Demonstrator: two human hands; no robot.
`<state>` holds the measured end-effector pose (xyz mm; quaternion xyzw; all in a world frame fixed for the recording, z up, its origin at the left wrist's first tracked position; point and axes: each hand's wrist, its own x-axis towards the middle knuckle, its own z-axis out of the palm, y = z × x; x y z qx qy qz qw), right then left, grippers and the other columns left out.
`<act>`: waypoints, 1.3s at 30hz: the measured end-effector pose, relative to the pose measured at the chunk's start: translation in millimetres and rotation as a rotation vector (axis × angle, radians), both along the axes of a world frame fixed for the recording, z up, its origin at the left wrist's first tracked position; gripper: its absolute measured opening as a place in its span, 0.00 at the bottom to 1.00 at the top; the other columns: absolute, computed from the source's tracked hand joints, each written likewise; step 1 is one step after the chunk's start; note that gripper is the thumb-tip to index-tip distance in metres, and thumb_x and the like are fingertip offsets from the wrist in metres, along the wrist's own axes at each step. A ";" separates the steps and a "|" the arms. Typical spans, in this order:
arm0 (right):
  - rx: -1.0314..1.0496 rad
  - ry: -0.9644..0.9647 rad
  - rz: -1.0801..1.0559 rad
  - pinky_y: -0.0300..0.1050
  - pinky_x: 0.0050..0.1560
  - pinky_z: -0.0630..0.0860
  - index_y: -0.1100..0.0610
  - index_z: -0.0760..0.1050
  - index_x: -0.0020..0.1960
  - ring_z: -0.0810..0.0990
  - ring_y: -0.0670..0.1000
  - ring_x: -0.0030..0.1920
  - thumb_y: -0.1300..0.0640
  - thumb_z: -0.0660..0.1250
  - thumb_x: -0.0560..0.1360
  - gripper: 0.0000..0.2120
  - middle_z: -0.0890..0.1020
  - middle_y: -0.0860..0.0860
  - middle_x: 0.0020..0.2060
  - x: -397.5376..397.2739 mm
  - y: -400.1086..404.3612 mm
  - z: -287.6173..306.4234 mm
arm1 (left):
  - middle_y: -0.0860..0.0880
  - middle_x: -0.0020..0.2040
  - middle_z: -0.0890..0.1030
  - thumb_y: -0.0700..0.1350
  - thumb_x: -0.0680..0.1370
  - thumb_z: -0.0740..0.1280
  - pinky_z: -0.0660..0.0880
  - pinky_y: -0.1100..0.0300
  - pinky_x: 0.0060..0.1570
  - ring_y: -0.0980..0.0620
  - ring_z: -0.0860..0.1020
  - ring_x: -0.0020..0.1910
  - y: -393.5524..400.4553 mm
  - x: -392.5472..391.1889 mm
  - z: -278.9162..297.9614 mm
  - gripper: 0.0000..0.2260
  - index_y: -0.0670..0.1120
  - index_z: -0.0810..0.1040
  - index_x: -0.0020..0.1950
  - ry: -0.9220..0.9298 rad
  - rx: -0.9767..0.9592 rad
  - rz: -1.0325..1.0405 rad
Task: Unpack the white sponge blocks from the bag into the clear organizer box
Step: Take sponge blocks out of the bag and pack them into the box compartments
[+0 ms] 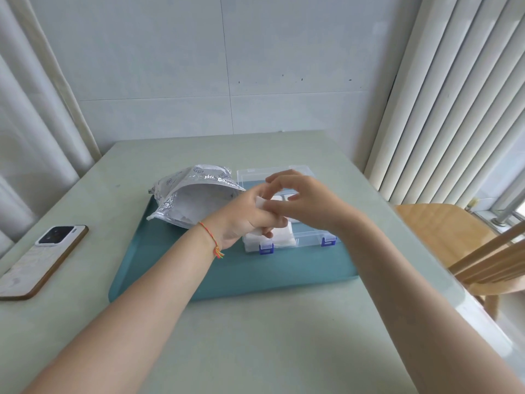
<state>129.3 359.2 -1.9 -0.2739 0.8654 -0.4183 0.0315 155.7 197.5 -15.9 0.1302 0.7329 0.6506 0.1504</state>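
Pale tiled wall and white curtains frame a grey-green worktop (pixel 255 336). Both hands meet above the clear organizer box (pixel 301 240): the left hand (pixel 244 220) grips white sponge blocks (pixel 260 203), and the right hand (pixel 301 197) pinches the top one with curled fingers. More white blocks lie in the box's front compartments, half hidden by the hands. Just left, the crinkled bag (pixel 193 197) lies open on a teal tray (pixel 255 274); its printed marks are unreadable. A phone (pixel 42 260) rests face down, well apart.
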 end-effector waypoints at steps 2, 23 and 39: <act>-0.014 0.027 -0.046 0.40 0.58 0.73 0.44 0.79 0.43 0.76 0.39 0.57 0.51 0.72 0.73 0.03 0.76 0.41 0.58 -2.8 1.2 -1.2 | 0.45 0.43 0.76 0.33 0.70 0.73 0.79 0.54 0.41 0.47 0.76 0.40 3.0 -0.3 -1.7 0.28 0.42 0.70 0.68 -0.016 0.004 0.044; 0.207 -0.240 -0.307 0.43 0.41 0.73 0.53 0.77 0.42 0.77 0.50 0.37 0.58 0.75 0.69 0.07 0.83 0.52 0.38 -17.0 8.0 -24.6 | 0.56 0.41 0.81 0.41 0.76 0.66 0.70 0.65 0.42 0.58 0.76 0.39 -4.0 -1.1 -16.0 0.08 0.50 0.84 0.44 0.436 -0.684 0.429; 0.446 0.209 -0.367 0.45 0.45 0.74 0.53 0.81 0.47 0.79 0.53 0.46 0.57 0.64 0.75 0.07 0.83 0.49 0.43 -6.9 -22.4 -18.5 | 0.46 0.38 0.77 0.42 0.71 0.63 0.72 0.55 0.44 0.43 0.75 0.42 -26.0 -2.4 -25.8 0.11 0.45 0.85 0.37 0.952 -0.745 0.636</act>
